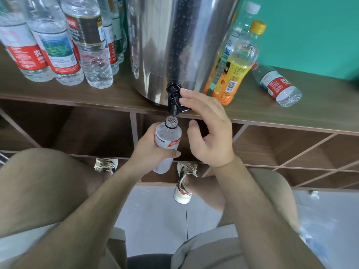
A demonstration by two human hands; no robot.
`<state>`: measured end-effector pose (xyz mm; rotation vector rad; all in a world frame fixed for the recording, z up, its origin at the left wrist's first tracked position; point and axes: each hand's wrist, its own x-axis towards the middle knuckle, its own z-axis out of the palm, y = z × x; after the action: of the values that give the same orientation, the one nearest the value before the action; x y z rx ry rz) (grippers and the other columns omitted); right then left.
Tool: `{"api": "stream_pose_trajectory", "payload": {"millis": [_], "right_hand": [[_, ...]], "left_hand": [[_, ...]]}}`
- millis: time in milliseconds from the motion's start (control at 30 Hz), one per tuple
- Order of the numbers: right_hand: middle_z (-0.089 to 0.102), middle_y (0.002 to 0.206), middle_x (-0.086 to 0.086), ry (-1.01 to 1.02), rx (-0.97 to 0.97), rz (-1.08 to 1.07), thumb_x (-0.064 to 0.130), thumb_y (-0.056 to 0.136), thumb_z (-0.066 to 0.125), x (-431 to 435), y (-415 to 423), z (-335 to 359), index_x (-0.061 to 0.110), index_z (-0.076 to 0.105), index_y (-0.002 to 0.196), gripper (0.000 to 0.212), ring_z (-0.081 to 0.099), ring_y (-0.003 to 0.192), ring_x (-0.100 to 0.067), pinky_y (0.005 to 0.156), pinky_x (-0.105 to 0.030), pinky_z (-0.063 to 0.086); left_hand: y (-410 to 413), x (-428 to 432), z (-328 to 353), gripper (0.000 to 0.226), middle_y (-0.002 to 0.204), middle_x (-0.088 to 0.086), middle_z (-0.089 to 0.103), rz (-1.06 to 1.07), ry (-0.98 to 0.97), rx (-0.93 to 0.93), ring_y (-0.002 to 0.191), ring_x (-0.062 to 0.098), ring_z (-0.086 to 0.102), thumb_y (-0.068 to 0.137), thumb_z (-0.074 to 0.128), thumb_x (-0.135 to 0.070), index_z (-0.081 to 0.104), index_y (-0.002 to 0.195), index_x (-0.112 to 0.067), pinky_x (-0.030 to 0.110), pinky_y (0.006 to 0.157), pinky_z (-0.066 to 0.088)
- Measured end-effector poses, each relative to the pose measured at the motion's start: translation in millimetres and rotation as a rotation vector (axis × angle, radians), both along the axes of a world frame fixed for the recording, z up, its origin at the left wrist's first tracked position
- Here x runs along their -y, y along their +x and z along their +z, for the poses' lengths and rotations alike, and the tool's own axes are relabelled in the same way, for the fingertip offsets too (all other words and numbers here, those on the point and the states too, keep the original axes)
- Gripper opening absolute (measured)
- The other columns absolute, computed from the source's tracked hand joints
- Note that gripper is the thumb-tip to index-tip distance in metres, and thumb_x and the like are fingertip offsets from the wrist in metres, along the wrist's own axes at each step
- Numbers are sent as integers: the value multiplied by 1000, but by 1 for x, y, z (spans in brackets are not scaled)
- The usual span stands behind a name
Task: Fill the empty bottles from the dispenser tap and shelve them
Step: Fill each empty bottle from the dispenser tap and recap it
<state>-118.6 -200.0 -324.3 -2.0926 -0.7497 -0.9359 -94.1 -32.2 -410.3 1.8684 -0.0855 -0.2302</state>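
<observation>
A: Head view, centre of the frame: the left hand (pixel 153 150) is wrapped around an uncapped bottle (pixel 168 139), its open neck right under the black tap (pixel 175 100).

B: And the right hand (pixel 208 131)?

A: Fingers loosely curled, fingertips (pixel 184 92) on the tap's lever, thumb held apart below.

B: The tap belongs to the steel dispenser (pixel 174 45) on the wooden tabletop (pixel 291 117)?

A: Yes. Upper left stands a cluster of clear bottles (pixel 58 45); at right an orange-labelled bottle (pixel 233 74) stands, and another bottle (pixel 277 86) lies on its side.
</observation>
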Motion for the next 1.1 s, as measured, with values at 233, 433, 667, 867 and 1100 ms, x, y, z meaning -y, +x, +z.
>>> {"api": "stream_pose_trajectory", "payload": {"millis": [233, 433, 667, 867, 1100], "right_hand": [[66, 136, -20, -12, -2, -12, -19, 73, 53, 1, 0, 0, -7, 71, 120, 51, 63, 127, -32, 109, -36, 45], [67, 136, -19, -17, 8, -15, -20, 73, 53, 1, 1, 1, -7, 71, 119, 52, 64, 125, -31, 108, -36, 44], [67, 136, -18, -18, 7, -20, -19, 75, 52, 2, 1, 1, -7, 72, 119, 50, 64, 125, -31, 108, -35, 44], [67, 135, -17, -15, 18, -28, -19, 80, 54, 2, 2, -1, -6, 72, 118, 45, 64, 125, -29, 107, -37, 45], [68, 135, -16, -13, 18, -34, -20, 79, 53, 2, 2, -2, -5, 73, 119, 47, 64, 124, -27, 104, -38, 48]], "left_hand": [[2, 1, -5, 83, 122, -16, 64, -7, 21, 8, 115, 14, 62, 69, 96, -24, 47, 135, -35, 26, 88, 49], [3, 2, -5, 82, 124, -13, 63, -12, 43, 8, 116, 15, 62, 70, 95, -23, 47, 136, -34, 31, 95, 49], [1, 2, -2, 82, 126, -11, 63, -6, 43, -2, 118, 17, 61, 71, 94, -21, 46, 137, -33, 38, 103, 51], [0, 2, -1, 83, 127, -9, 63, -1, 60, -6, 118, 19, 61, 71, 94, -21, 46, 138, -31, 37, 102, 50], [-2, 5, 3, 83, 128, -8, 62, 2, 83, -5, 117, 18, 60, 73, 93, -21, 45, 139, -30, 31, 98, 47]]}}
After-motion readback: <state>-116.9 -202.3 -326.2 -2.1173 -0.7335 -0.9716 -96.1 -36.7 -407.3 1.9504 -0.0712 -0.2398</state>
